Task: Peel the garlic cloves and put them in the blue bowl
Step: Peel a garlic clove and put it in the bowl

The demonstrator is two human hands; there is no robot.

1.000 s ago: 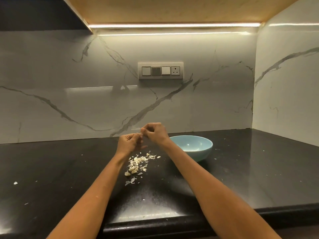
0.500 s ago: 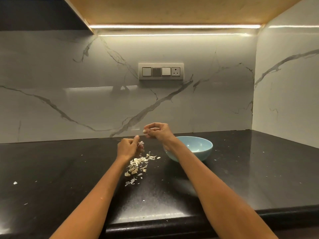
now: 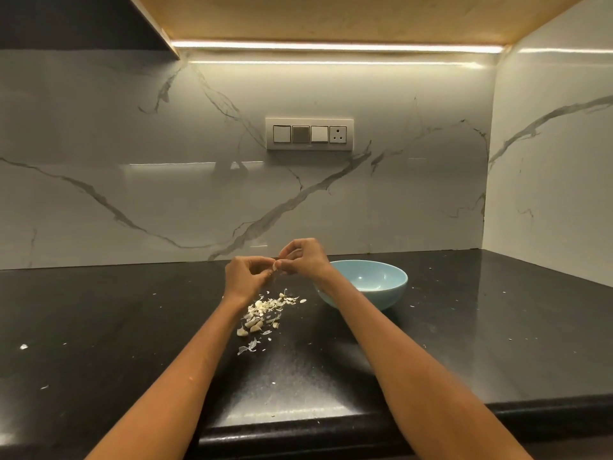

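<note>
You pinch a garlic clove between right hand and left hand, raised above the peel pile so scraps drop there. The blue bowl sits just right of that pile, near your right hand for what looks like an easy drop-in.

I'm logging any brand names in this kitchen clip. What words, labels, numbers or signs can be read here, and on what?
None: no readable text anywhere in the view.
Switch plate: three blank rocker switches and a socket, no marking legible.
Blue bowl: plain, no print.
Black counter and marble wall: only veins and specks.
</note>
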